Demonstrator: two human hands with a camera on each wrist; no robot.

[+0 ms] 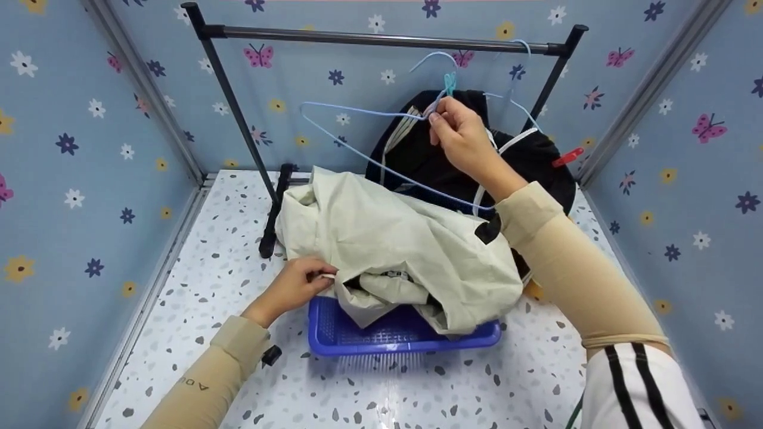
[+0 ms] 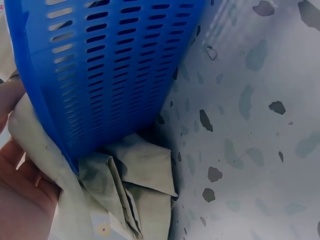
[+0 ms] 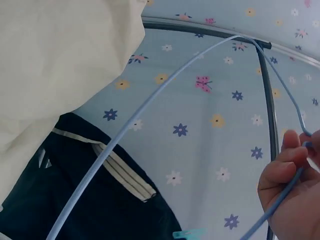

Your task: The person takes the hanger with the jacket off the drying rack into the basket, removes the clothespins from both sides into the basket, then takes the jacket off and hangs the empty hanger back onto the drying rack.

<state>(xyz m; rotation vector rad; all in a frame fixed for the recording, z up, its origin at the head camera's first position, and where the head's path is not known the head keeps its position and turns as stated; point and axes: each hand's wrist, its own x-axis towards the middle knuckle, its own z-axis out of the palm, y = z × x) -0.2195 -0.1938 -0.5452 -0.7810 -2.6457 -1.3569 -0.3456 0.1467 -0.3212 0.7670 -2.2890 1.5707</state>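
Note:
My right hand [image 1: 462, 131] pinches a light-blue wire hanger [image 1: 381, 113] near its neck, holding it up below the rack's rail. In the right wrist view, the fingers [image 3: 287, 172] curl round the hanger wire [image 3: 107, 151]. A pale cream garment [image 1: 381, 220] with a small label at its opening lies heaped over a blue plastic basket [image 1: 405, 347]. At the garment's lower left edge, my left hand [image 1: 295, 283] grips a fold between thumb and fingers. The left wrist view shows that hand [image 2: 25, 190] beside the basket's slotted wall [image 2: 115, 65], with cloth [image 2: 145, 165] hanging past it.
A black clothes rack [image 1: 381, 39] spans the back, with another blue hanger [image 1: 528, 110] on its rail. Behind the cream garment is a black garment [image 1: 417, 149] with white stripes, a red clip [image 1: 567, 157] at its right. A teal clip [image 1: 450, 83] shows near the held hanger. Patterned walls enclose three sides.

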